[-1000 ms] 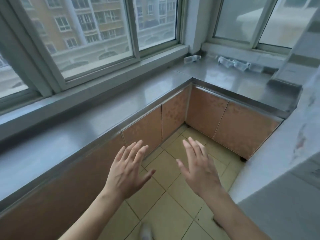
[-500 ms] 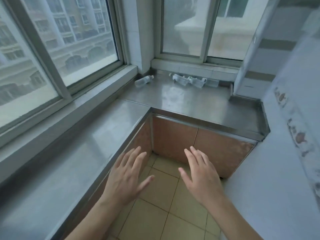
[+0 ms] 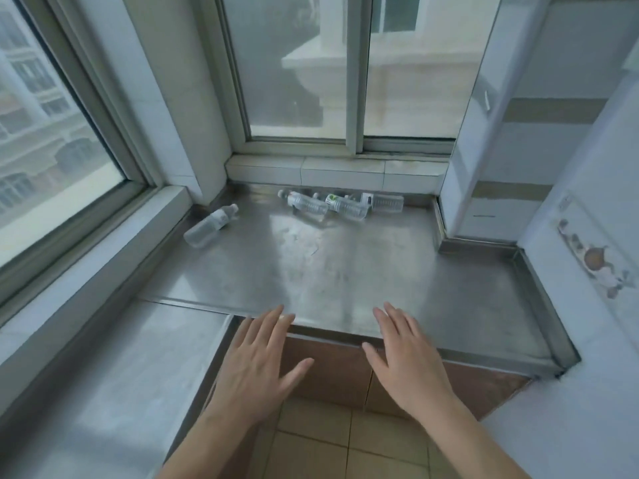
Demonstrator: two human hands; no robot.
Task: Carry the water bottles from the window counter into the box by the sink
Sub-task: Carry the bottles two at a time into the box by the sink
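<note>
Several clear plastic water bottles lie on their sides at the back of the steel window counter [image 3: 345,271]. One bottle [image 3: 209,225] lies alone at the back left near the window frame. Three more [image 3: 307,204] [image 3: 347,206] [image 3: 384,202] lie in a row under the sill, touching each other. My left hand [image 3: 257,366] and my right hand [image 3: 404,361] hover palm down over the counter's front edge, fingers spread, holding nothing. Both hands are well short of the bottles. No box or sink is in view.
The counter turns a corner and runs along the left window [image 3: 52,140]. A raised steel lip [image 3: 539,299] borders the counter's right side against the tiled wall [image 3: 587,257]. Brown cabinet doors [image 3: 332,371] and tan floor tiles [image 3: 311,451] lie below my hands.
The view has swung right and closed in on the corner counter, so the bottles are now much nearer. Both hands stay open and have risen over the counter's front edge.
</note>
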